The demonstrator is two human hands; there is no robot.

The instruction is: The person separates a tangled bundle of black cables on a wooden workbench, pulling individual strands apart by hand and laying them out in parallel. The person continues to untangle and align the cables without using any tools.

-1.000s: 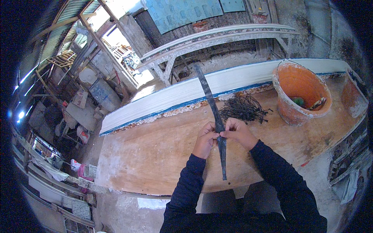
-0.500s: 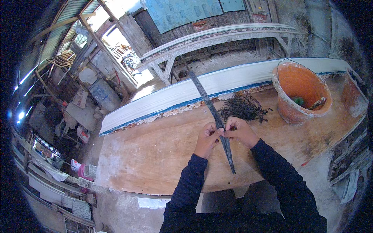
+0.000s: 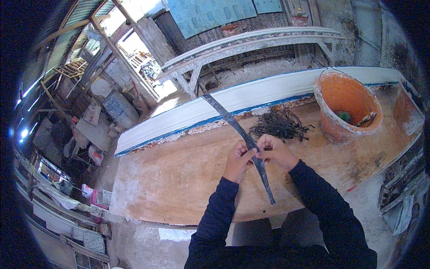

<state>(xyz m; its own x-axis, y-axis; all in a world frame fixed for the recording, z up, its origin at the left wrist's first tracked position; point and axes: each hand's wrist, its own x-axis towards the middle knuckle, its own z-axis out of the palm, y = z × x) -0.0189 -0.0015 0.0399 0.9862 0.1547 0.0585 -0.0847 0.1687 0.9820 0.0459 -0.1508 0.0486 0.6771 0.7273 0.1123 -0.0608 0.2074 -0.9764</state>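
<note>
Between my two hands a long dark grey flexible strip (image 3: 228,117), rubber-like in look, is held over the wooden tabletop (image 3: 174,179). My left hand (image 3: 238,161) pinches it near its middle, thumb on top. My right hand (image 3: 277,151) grips the same spot from the other side, its fingertips almost meeting the left thumb. One end of the strip reaches up over the white board; the narrower end points down toward me. Just beyond my right hand lies a tangled bunch of thin black cords or ties (image 3: 284,125).
A long white blue-edged board (image 3: 179,117) runs along the table's far side. An orange plaster-stained bucket (image 3: 329,121) stands at the right with a green item inside, and another stained container (image 3: 405,110) beyond it. Behind is a white-splashed bench (image 3: 251,41).
The strip's far end has swung down and to the left, and its near end has shifted slightly right and down. Both hands keep nearly the same place and grip.
</note>
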